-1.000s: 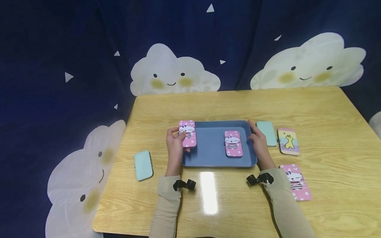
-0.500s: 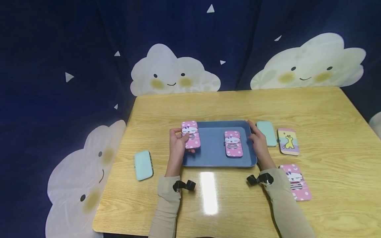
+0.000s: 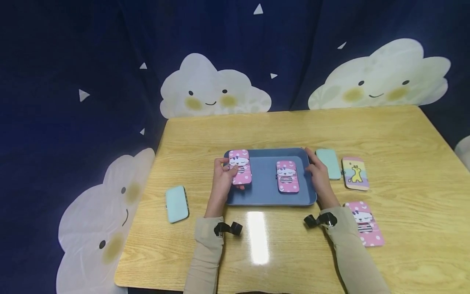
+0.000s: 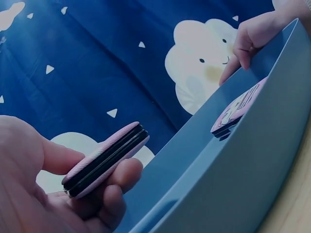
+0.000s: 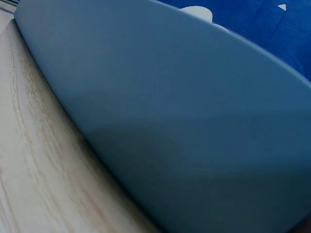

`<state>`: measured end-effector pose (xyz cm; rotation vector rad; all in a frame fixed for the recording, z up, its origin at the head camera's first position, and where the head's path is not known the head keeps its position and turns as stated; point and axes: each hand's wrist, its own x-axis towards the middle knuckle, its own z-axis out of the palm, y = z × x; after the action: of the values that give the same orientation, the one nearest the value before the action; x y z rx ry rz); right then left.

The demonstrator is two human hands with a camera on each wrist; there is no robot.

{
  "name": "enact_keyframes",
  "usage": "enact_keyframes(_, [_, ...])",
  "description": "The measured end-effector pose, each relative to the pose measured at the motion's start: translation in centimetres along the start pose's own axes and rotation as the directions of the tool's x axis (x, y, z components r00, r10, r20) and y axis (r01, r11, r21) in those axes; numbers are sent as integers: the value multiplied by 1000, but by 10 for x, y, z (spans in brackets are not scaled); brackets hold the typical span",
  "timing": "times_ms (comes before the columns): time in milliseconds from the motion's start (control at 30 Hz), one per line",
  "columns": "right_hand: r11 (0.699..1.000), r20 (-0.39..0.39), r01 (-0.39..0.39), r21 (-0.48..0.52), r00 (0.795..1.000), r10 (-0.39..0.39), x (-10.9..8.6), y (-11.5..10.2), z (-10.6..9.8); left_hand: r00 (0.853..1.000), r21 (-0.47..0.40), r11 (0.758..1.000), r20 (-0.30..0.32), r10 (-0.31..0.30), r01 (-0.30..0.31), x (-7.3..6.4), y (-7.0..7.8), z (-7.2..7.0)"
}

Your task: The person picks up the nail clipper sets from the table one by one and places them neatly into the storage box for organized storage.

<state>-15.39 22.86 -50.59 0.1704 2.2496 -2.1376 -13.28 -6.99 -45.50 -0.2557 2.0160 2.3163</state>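
Note:
My left hand (image 3: pixel 222 179) pinches a pink case (image 3: pixel 240 167) with a cartoon animal print, thumb on top and fingers beneath. It holds the case over the left end of the blue tray (image 3: pixel 258 199). In the left wrist view, the held case (image 4: pixel 104 160) shows its dark side edge between two pink halves. My right hand (image 3: pixel 318 176) grips the tray's right end, its thumb on the inner side of the wall. Inside the tray, towards the right, lies a matching pink case (image 3: pixel 288 185). The right wrist view is mostly filled by the tray's outer wall (image 5: pixel 170 97).
Right of the tray lie a mint case (image 3: pixel 328 163), a giraffe-print case (image 3: pixel 355 173) and another pink case (image 3: pixel 367 228), partly behind the right sleeve. A second mint case (image 3: pixel 177 204) is at the left on the wooden table (image 3: pixel 286 257).
My left hand has moved to the right with the pink case, from the tray's left edge to over its inside. The right hand stays on the tray's right end.

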Motion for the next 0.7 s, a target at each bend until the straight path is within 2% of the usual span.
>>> enact_keyframes(167, [1000, 4, -3, 4, 1000, 3, 1, 0, -1, 999, 60, 998, 25, -21, 20, 0, -2, 4])
enact_keyframes(400, [1000, -4, 9, -5, 1000, -9, 2, 1, 0, 999, 133, 991, 41, -11, 6, -1, -6, 9])
enact_keyframes(700, [999, -8, 36, -22, 999, -36, 1, -1, 2, 996, 73, 997, 86, -4, -2, 0, -13, 17])
